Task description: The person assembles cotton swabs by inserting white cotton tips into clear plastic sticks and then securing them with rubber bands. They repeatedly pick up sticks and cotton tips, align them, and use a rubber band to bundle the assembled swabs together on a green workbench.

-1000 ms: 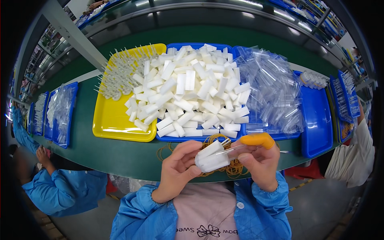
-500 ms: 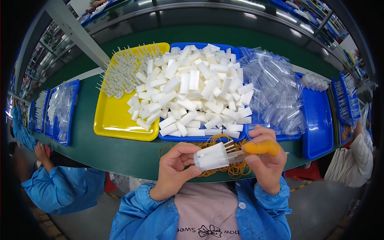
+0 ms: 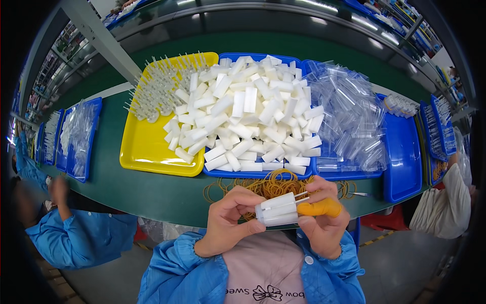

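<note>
In front of my chest, my left hand (image 3: 229, 221) pinches the round base of a pronged plastic holder packed with white foam blocks (image 3: 278, 210). The holder lies on its side, its thin prongs sticking out past the foam to the right. My right hand (image 3: 323, 219), with an orange finger cot (image 3: 320, 208) on one finger, closes on that pronged end. Whether a clear plastic piece is under its fingertips, I cannot tell. Just beyond my hands, a heap of tan rubber bands (image 3: 271, 188) lies on the green table.
A yellow tray (image 3: 152, 157) bears several pronged holders (image 3: 157, 96). Beside it, a blue tray (image 3: 238, 174) is heaped with foam blocks (image 3: 253, 111). Clear plastic sleeves (image 3: 349, 121) fill another blue tray, with a narrower blue tray (image 3: 402, 162) further right. Co-workers sit at both sides.
Both hands have shifted slightly with the holder, which has moved right and down. My right fingers have come closer to the foam, and the clear piece seen between them earlier is no longer distinct.
</note>
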`<action>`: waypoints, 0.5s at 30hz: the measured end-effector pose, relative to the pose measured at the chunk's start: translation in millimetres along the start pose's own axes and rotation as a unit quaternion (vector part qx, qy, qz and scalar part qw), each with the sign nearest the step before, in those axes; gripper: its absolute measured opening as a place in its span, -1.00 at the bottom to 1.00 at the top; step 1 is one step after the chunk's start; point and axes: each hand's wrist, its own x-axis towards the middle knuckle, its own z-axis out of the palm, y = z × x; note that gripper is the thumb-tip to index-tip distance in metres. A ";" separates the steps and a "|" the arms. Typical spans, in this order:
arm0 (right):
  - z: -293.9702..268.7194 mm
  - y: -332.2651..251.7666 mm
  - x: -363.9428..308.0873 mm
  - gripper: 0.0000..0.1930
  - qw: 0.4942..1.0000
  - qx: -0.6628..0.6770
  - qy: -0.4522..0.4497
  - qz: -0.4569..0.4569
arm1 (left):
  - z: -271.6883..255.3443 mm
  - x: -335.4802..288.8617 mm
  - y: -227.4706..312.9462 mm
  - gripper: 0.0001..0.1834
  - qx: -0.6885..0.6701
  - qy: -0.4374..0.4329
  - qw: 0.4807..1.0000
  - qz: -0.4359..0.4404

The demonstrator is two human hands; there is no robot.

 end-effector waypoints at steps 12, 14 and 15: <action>2.8 4.2 1.1 -0.81 0.999 -0.036 -0.011 -0.021 | -9.0 -1.5 -8.2 -0.57 0.026 -0.012 0.999 0.022; 1.2 3.4 2.4 -0.80 0.998 -0.044 -0.024 -0.026 | -9.6 -1.7 -8.8 -0.56 0.017 0.002 1.000 0.018; -0.1 3.2 3.0 -0.79 0.998 -0.052 -0.030 -0.029 | -8.4 -0.6 -7.6 -0.56 0.013 0.006 1.000 0.007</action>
